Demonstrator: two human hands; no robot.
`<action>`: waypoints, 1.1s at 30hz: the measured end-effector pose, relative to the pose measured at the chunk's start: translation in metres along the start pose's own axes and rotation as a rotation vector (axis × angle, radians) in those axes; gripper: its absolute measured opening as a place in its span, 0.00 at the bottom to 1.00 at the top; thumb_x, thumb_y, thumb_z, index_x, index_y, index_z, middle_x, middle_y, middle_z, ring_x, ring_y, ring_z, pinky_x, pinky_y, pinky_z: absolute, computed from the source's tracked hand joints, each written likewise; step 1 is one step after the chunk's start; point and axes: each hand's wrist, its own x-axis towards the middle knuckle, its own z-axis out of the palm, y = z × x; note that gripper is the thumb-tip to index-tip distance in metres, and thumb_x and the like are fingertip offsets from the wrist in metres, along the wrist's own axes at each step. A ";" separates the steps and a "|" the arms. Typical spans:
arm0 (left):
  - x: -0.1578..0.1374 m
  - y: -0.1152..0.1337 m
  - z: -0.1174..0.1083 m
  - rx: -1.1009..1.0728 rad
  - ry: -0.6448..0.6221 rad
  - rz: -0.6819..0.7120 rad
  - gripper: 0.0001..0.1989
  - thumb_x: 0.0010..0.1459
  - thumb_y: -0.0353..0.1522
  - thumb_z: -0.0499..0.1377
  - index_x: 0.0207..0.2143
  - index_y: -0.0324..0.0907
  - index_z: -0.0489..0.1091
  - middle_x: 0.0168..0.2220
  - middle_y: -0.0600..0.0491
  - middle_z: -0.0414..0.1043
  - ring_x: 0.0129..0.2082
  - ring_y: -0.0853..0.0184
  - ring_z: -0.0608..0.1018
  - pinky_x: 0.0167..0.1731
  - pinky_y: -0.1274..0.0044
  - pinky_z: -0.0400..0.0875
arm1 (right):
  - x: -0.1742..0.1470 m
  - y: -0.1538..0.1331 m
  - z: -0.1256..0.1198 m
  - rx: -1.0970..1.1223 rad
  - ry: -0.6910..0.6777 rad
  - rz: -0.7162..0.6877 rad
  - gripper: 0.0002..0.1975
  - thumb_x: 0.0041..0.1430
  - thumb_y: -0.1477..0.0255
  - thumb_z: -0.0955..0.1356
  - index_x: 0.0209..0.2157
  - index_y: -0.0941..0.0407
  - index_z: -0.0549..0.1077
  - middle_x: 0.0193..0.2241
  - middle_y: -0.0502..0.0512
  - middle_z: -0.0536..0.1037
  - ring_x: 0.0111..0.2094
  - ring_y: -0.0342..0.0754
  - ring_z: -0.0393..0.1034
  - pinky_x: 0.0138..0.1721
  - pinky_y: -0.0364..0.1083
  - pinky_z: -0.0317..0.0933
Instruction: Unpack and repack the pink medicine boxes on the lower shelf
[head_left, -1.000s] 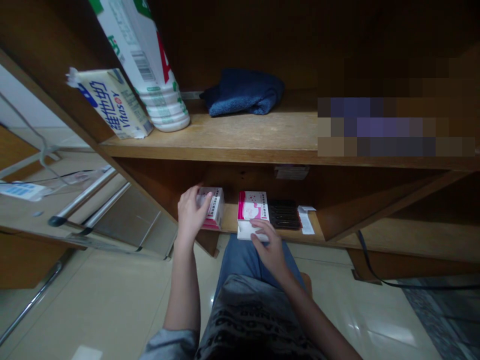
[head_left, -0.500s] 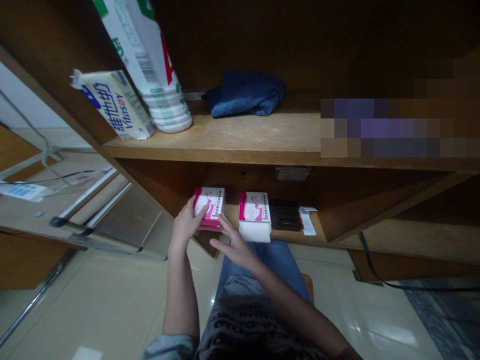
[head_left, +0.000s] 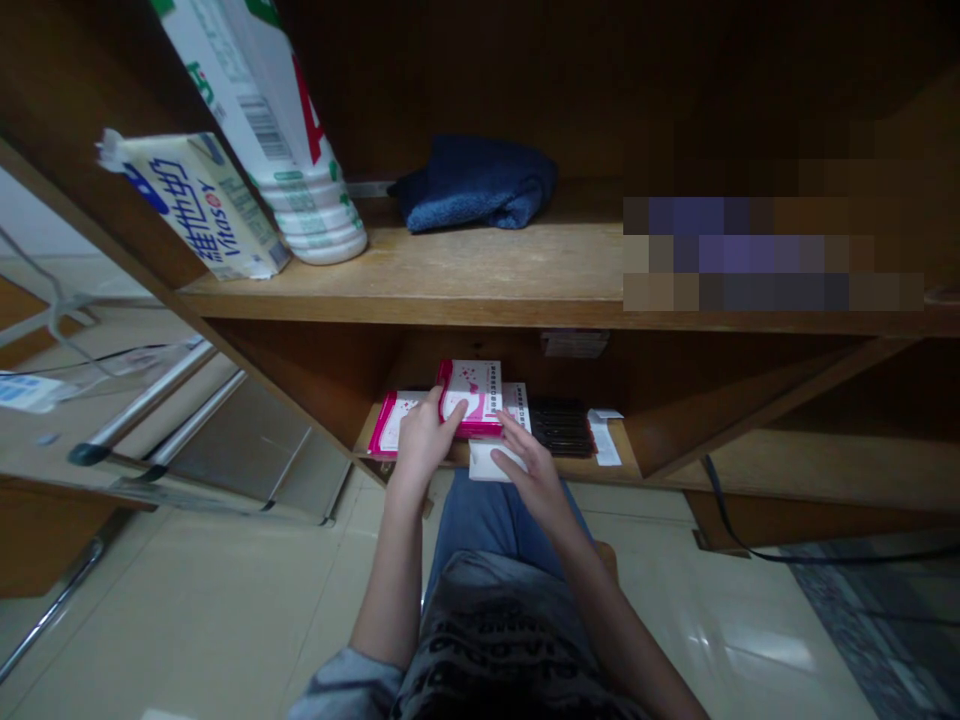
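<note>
My left hand (head_left: 429,432) is closed on a flat pink-and-white packet (head_left: 480,385), thumb on top and fingers along its left side. This packet is over the left part of a white box (head_left: 489,462) with a similar printed top. My right hand (head_left: 538,478) has its fingers stretched out, with the fingertips by the packet's lower right edge and the thumb apart. A second pink-and-white packet (head_left: 386,428) lies on the lower shelf to the left, partly covered by my left hand.
A row of dark thin items (head_left: 564,428) and a white paper strip (head_left: 604,440) lie right of the box. The upper shelf (head_left: 450,290) bears a Vitasoy carton (head_left: 199,205), a large white bottle (head_left: 300,195) and a folded blue cloth (head_left: 480,185). Its right part is blurred out.
The top packet has come off the left pile and moved right, over the white box, in my left hand. My right hand has moved right alongside it. The view has shifted slightly.
</note>
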 end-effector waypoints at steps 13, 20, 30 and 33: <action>-0.002 0.025 0.035 -0.123 -0.017 0.028 0.23 0.58 0.44 0.51 0.48 0.36 0.68 0.42 0.41 0.75 0.41 0.56 0.77 0.39 0.72 0.69 | 0.001 0.006 -0.035 0.050 0.156 0.048 0.25 0.49 0.60 0.70 0.49 0.52 0.70 0.57 0.57 0.65 0.58 0.56 0.57 0.58 0.60 0.51; 0.000 0.027 0.039 -0.166 -0.051 0.000 0.24 0.57 0.44 0.52 0.49 0.36 0.68 0.41 0.39 0.75 0.40 0.53 0.77 0.39 0.70 0.69 | 0.005 0.013 -0.042 0.051 0.175 0.059 0.24 0.50 0.61 0.70 0.49 0.52 0.70 0.56 0.57 0.67 0.57 0.56 0.60 0.57 0.59 0.54; -0.004 0.020 0.051 -0.177 -0.048 0.018 0.26 0.59 0.45 0.50 0.51 0.36 0.65 0.42 0.39 0.74 0.41 0.54 0.76 0.39 0.69 0.69 | 0.005 0.020 -0.045 0.058 0.149 0.078 0.26 0.50 0.60 0.70 0.50 0.53 0.70 0.57 0.59 0.65 0.57 0.55 0.60 0.57 0.58 0.54; -0.005 0.017 0.051 -0.232 -0.049 0.025 0.25 0.59 0.45 0.50 0.52 0.37 0.63 0.42 0.41 0.74 0.41 0.55 0.76 0.40 0.69 0.69 | 0.005 0.018 -0.047 0.027 0.125 0.050 0.26 0.51 0.60 0.69 0.52 0.52 0.68 0.55 0.59 0.67 0.56 0.55 0.62 0.56 0.58 0.56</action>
